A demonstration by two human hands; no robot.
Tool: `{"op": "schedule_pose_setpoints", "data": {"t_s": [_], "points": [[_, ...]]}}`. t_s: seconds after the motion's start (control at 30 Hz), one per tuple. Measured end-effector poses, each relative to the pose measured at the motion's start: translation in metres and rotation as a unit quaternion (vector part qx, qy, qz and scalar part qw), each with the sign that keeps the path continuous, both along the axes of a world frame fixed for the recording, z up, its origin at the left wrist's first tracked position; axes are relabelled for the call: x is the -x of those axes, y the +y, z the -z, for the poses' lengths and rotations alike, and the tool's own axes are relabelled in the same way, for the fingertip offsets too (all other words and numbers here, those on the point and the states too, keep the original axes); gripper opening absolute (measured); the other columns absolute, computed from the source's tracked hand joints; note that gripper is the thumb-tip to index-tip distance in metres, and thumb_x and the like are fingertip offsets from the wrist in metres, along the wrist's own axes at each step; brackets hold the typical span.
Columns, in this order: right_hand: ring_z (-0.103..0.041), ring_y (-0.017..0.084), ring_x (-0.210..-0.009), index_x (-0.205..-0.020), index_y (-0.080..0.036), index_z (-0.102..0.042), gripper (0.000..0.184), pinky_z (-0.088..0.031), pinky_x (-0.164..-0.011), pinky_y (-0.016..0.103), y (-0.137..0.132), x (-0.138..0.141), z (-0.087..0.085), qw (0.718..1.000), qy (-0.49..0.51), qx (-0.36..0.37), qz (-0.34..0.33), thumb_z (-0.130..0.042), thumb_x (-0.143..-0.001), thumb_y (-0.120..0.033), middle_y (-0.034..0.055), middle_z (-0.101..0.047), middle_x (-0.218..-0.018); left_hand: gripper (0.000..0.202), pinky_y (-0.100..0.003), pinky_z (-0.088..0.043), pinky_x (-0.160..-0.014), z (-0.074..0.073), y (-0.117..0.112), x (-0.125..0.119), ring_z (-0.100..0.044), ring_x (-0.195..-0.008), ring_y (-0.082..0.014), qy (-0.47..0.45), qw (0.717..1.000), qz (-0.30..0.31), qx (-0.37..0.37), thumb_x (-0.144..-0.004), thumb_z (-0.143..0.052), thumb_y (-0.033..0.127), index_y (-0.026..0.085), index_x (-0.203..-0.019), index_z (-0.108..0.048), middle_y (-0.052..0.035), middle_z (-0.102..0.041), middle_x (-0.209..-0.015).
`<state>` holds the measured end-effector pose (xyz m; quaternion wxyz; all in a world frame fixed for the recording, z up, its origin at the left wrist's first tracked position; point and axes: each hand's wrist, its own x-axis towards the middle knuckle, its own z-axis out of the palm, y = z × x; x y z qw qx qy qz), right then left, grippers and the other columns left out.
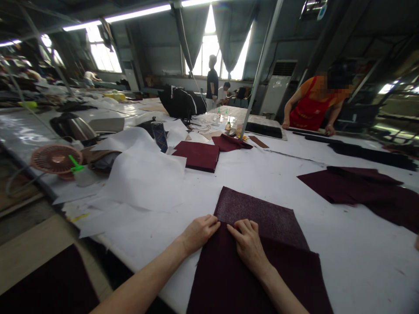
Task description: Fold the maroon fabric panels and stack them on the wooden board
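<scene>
A dark maroon fabric panel (225,279) lies in front of me, overlapping a second panel (262,213) whose speckled, slightly shiny face shows beyond the fold or edge. My left hand (199,234) is closed, its fingertips pinching the cloth's upper left corner. Just to the right, my right hand (248,244) holds the same edge between thumb and fingers, its other fingers curled. Whether one layer or two is pinched, I cannot tell. Past the hands sits a folded stack of maroon cloth (199,156).
White sheets (140,174) cover the left side, near a pink fan (56,159), a green-tipped bottle (81,174) and a kettle (75,128). More maroon cloth (356,187) lies right. A person in a red apron (309,111) works across the table; a pole (262,65) rises midway.
</scene>
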<state>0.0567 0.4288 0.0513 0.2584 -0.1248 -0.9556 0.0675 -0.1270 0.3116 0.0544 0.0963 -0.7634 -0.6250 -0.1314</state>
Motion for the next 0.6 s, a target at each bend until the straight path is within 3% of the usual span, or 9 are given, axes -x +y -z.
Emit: {"op": "schedule_pose_setpoints", "data": {"t_s": [0.17,0.27,0.37,0.43,0.6], "points": [[-0.046,0.023,-0.087,-0.114,-0.021,-0.063,0.035,-0.031,-0.085,0.041,-0.003,0.001,-0.003,0.999,-0.032,-0.020,0.005,-0.047,-0.086,-0.006,0.0075,-0.056,-0.089,0.022,-0.033,-0.051,-0.079,-0.012,-0.003,0.001,-0.057,-0.090,-0.0196,0.078,0.996,0.011,0.029,-0.092,-0.043,0.012,0.012,-0.111,-0.056,-0.0079,-0.060,-0.097],[-0.046,0.023,-0.087,-0.112,-0.020,-0.063,0.033,-0.032,-0.085,0.041,-0.005,0.001,-0.004,0.999,-0.031,-0.029,0.010,-0.049,-0.086,-0.006,0.0075,-0.057,-0.089,0.019,-0.038,-0.048,-0.089,-0.027,-0.008,-0.004,-0.056,-0.095,-0.0216,0.097,0.995,-0.034,0.012,-0.091,-0.045,0.010,0.012,-0.104,-0.058,-0.0097,-0.060,-0.107],[-0.046,0.023,-0.087,-0.110,-0.020,-0.063,0.031,-0.032,-0.085,0.040,-0.007,0.001,-0.006,0.999,-0.026,-0.032,0.015,-0.050,-0.086,-0.007,0.0073,-0.057,-0.088,0.027,-0.042,-0.040,-0.100,-0.034,-0.008,-0.020,-0.052,-0.109,-0.0247,0.097,0.992,-0.074,-0.027,-0.090,-0.045,0.010,0.014,-0.115,-0.055,-0.0110,-0.055,-0.122],[-0.046,0.023,-0.087,-0.107,-0.021,-0.064,0.028,-0.032,-0.084,0.040,-0.007,0.000,-0.006,0.999,-0.027,-0.029,0.015,-0.049,-0.087,-0.008,0.0069,-0.056,-0.087,0.031,-0.041,-0.040,-0.099,-0.030,-0.004,-0.035,-0.052,-0.110,-0.0248,0.103,0.991,-0.080,-0.014,-0.090,-0.044,0.009,0.014,-0.119,-0.053,-0.0110,-0.056,-0.120],[-0.046,0.022,-0.087,-0.107,-0.022,-0.064,0.026,-0.032,-0.083,0.039,-0.001,-0.007,-0.005,1.000,-0.017,-0.010,0.010,-0.046,-0.091,-0.012,0.0067,-0.056,-0.088,0.029,-0.033,-0.050,-0.076,-0.013,0.006,-0.062,-0.058,-0.087,-0.0215,0.120,0.983,-0.122,0.066,-0.086,-0.043,0.005,0.010,-0.110,-0.058,-0.0094,-0.062,-0.093]]}}
